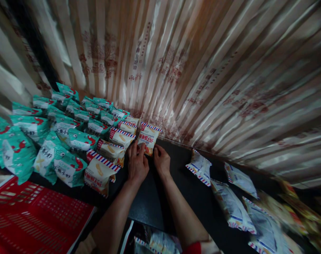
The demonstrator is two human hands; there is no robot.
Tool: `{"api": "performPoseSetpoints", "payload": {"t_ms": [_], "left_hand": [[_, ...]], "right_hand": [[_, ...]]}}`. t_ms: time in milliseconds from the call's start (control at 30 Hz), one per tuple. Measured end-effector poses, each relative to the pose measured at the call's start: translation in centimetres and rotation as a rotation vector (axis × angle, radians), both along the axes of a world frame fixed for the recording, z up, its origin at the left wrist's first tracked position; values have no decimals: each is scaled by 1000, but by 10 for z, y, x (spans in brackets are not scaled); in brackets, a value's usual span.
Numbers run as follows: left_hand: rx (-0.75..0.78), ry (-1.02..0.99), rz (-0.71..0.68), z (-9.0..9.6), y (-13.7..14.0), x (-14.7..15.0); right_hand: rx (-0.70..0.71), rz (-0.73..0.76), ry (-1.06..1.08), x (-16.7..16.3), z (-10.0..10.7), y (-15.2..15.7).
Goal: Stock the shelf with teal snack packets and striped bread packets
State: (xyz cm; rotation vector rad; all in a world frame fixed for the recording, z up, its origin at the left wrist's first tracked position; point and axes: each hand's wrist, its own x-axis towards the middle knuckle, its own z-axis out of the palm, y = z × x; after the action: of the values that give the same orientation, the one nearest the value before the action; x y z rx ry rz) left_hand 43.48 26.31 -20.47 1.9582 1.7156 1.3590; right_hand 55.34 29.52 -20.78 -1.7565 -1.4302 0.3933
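Both my hands are at a cream snack bag (147,135) with a red-and-blue striped top edge, which stands upright on the black shelf near the curtain. My left hand (137,160) presses its fingers on the bag's lower left front. At the lower right edge of the same bag, my right hand (161,159) pinches with curled fingers. Just left of my left hand stands a row of matching bags, the nearest one a striped cream bag (100,173). Teal snack bags (70,171) stand in several rows farther left.
A red plastic basket (41,208) sits at the lower left. Several striped bags, one a silver-backed bag (233,204), lie flat on the black surface (186,197) to the right. More bags (160,241) show below the shelf edge. A pleated printed curtain (171,63) hangs behind.
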Motion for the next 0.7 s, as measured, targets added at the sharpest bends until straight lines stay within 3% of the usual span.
{"api": "performPoseSetpoints", "payload": {"t_ms": [233,433,567,700], "left_hand": [[37,22,56,3,0,1],[37,25,38,8,-8,8],[56,3,19,11,-19,13],[61,-2,-17,13,-34,16]], "right_hand": [[4,20,-7,1,-2,-3],[101,38,-24,15,0,-24],[192,8,-200,41,10,-49],[162,-192,-456,79,24,-72]]}}
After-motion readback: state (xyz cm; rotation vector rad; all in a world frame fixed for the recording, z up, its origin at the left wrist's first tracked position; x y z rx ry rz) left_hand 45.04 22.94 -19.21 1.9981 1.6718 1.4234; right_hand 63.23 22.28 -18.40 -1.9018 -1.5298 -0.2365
